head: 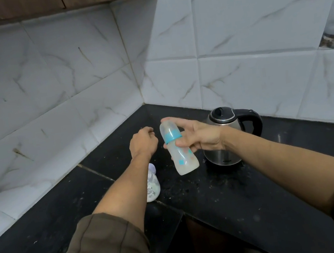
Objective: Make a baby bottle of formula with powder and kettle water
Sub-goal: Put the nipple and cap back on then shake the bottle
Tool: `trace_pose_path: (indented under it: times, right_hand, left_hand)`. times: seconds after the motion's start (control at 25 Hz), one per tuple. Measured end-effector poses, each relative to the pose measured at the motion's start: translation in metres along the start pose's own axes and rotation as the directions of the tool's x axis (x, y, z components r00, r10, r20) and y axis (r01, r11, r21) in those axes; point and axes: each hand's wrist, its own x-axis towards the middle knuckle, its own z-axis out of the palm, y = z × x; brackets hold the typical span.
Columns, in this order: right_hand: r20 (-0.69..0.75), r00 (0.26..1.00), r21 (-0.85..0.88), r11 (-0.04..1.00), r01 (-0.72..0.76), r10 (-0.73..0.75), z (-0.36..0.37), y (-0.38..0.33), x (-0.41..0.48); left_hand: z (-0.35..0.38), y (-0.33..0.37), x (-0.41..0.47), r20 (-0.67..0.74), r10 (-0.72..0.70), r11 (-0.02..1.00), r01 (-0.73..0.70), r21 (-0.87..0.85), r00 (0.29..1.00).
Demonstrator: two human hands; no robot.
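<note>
At frame centre, the right hand (202, 136) gripped a tilted translucent plastic baby bottle with a blue collar (185, 160); the left hand (142, 144), beside it, was clenched empty.

A baby bottle (179, 148) aloft, kettle (226, 137) and powder container (152, 186) below.
The teal-collared bottle, capped and milky inside, tilts top-left in the right hand (200, 135); the steel kettle stands lid-shut just behind; the white container is half hidden by a forearm (126, 195).

Dim, soft light; wide-angle edge distortion.
</note>
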Motion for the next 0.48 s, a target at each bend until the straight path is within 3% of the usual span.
trace_pose_path:
  times: [0.08,0.2,0.28,0.36,0.44,0.48]
  right_hand:
    - [-0.128,0.992,0.017,1.000,-0.012,0.014,-0.001,-0.001,0.001]
    - [-0.485,0.871,0.296,0.952,0.080,0.078,-0.008,-0.007,0.013]
    - [-0.493,0.847,0.344,0.939,-0.020,0.198,-0.005,-0.004,0.016]
    - [-0.373,0.895,0.216,0.961,-0.171,0.243,0.002,0.004,0.014]
    - [-0.332,0.918,0.162,0.972,-0.172,0.218,0.001,0.008,0.013]
    - [-0.383,0.896,0.213,0.965,-0.153,0.226,-0.001,0.008,0.014]
  left_hand:
    - [0.001,-0.002,-0.001,-0.009,-0.004,1.000,0.004,0.000,1.000]
    - [0.001,-0.003,-0.003,-0.004,-0.016,1.000,0.016,0.000,1.000]
    - [0.003,-0.001,-0.002,0.005,-0.003,1.000,0.003,-0.006,1.000]
    - [0.003,0.000,-0.003,0.009,0.001,1.000,-0.001,0.004,1.000]
    - [0.001,-0.003,-0.002,0.008,-0.005,1.000,0.004,0.020,1.000]
    - [0.000,-0.005,-0.002,0.009,-0.012,1.000,0.011,0.023,1.000]
